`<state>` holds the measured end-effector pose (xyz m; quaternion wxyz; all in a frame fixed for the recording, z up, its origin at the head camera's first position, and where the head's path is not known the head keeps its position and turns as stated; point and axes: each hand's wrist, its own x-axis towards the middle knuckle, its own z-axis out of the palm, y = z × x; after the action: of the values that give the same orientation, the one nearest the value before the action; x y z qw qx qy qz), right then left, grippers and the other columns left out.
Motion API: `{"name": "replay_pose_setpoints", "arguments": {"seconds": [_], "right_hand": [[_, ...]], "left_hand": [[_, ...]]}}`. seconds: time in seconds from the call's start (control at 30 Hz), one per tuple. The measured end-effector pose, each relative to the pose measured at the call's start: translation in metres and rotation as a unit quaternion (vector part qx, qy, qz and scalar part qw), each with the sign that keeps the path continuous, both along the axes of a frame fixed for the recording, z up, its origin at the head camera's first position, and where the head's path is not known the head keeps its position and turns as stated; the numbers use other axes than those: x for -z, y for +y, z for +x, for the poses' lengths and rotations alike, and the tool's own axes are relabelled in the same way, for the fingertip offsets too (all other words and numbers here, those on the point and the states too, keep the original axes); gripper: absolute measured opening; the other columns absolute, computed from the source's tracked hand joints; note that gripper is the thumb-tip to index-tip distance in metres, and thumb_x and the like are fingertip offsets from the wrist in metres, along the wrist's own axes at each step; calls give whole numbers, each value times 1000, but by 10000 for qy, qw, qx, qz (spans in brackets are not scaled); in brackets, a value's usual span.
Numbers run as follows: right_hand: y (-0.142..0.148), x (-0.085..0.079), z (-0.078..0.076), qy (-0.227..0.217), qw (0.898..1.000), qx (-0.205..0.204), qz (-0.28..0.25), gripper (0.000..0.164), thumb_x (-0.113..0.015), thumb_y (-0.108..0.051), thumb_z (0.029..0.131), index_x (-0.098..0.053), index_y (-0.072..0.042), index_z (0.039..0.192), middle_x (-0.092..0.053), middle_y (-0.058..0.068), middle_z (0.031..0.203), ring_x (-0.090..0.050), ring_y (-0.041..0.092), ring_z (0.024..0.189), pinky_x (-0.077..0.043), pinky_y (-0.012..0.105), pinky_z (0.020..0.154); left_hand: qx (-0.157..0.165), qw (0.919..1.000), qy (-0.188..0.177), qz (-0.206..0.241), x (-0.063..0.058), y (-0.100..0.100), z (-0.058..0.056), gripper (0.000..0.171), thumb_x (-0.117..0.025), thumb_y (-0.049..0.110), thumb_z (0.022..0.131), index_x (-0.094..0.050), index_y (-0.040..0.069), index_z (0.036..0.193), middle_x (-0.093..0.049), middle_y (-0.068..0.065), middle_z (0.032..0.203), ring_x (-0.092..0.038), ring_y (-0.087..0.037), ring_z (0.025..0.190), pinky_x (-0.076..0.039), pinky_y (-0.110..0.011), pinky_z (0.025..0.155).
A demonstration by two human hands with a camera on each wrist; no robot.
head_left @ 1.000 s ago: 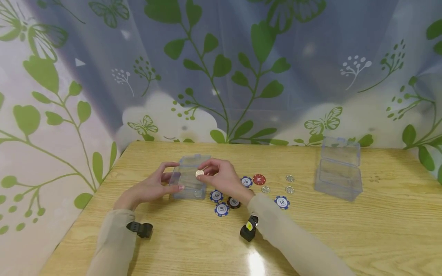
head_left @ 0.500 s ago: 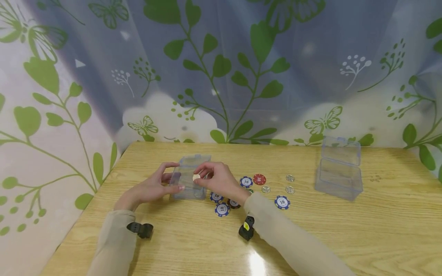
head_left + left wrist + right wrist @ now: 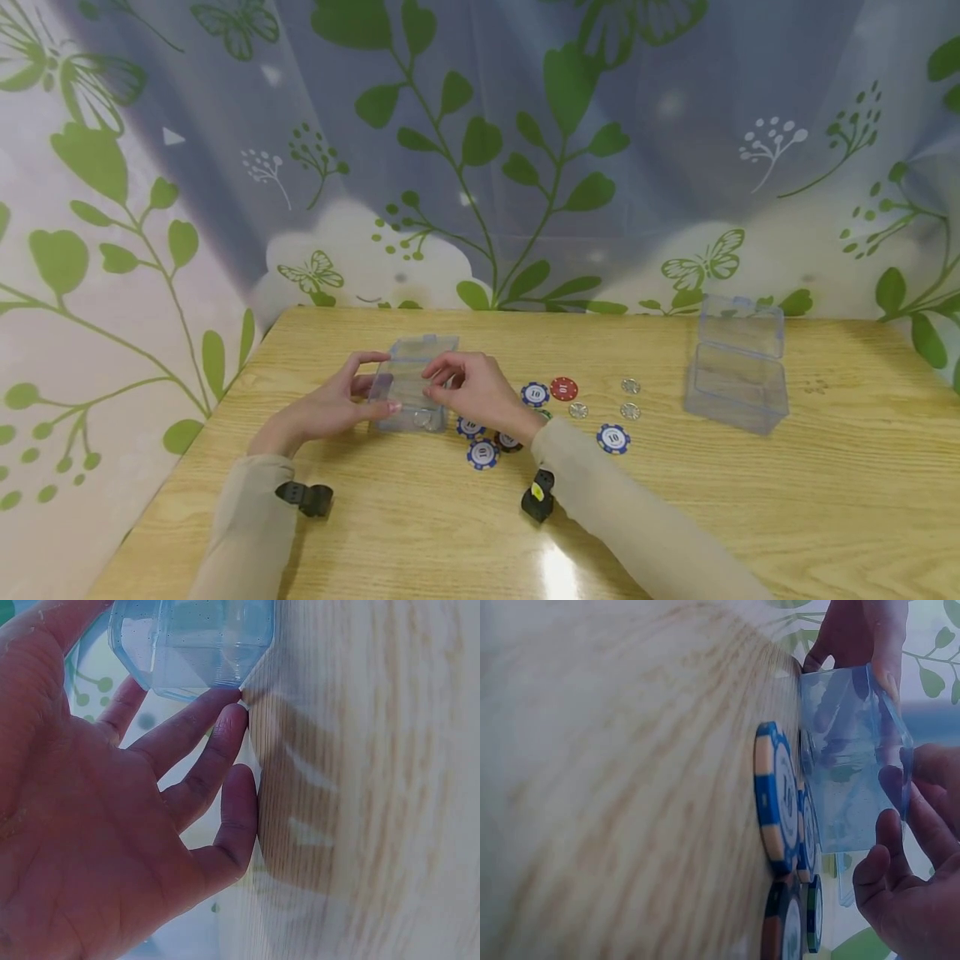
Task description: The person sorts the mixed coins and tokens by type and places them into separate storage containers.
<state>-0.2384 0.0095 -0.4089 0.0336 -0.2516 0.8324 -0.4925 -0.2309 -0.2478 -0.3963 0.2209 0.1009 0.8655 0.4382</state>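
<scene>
A clear plastic box (image 3: 408,379) stands at the left of the table, its lid raised at the back. My left hand (image 3: 330,408) grips the left side, thumb on the front edge and fingers toward the back; the left wrist view shows fingertips against the box wall (image 3: 199,652). Silvery coins (image 3: 423,419) lie inside, seen through the front. Over the opening is my right hand (image 3: 480,387), fingers loosely bent, with no coin visible between them. In the right wrist view its fingers (image 3: 889,832) are by the box rim. Poker chips lie beneath the right wrist.
Blue chips (image 3: 482,454), a black chip (image 3: 510,442) partly covered, and a red chip (image 3: 564,388) lie near the right hand. Several silvery coins (image 3: 630,411) and another blue chip (image 3: 613,438) are farther right. A second clear box (image 3: 738,392), lid up, stands at the right.
The right hand shifted slightly left over the box and let go of the coin it pinched. Another coin now shows in the box. The left hand kept its grip.
</scene>
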Motion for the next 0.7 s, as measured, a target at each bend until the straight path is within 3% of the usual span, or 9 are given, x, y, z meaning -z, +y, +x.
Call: {"name": "replay_pose_setpoints", "arguments": {"seconds": [0.2,0.43,0.53,0.7], "right_hand": [[5,-2,2,113,9995,-279,123,21,-72,-20,97,-73,-9,115,-76,1,105,-66,11,89,-54,28,82],[13,-7,2,727,9941,-515,615,30,-72,-26,96,-72,-10,121,-74,4,123,-66,24,116,-49,46,105],[17,-9,4,1156,9858,-568,1076,35,-71,-32,97,-70,-13,127,-70,5,133,-61,29,126,-45,50,110],[22,-12,11,1709,9635,-601,1973,44,-63,-44,101,-65,-21,138,-57,10,149,-50,33,139,-40,58,114]], "left_hand": [[63,10000,58,49,-2,1,1,89,-73,43,95,-15,24,159,-34,-27,163,-34,-45,150,-39,-63,111],[82,9999,39,104,-3,1,2,88,-72,42,95,-15,24,159,-32,-26,163,-34,-45,150,-40,-62,110],[131,9998,-9,167,-3,1,2,88,-72,41,96,-14,23,160,-34,-26,163,-38,-44,148,-42,-58,108],[228,9993,-87,295,-2,1,1,87,-70,38,98,-11,21,160,-36,-26,161,-42,-43,145,-45,-52,105]]}}
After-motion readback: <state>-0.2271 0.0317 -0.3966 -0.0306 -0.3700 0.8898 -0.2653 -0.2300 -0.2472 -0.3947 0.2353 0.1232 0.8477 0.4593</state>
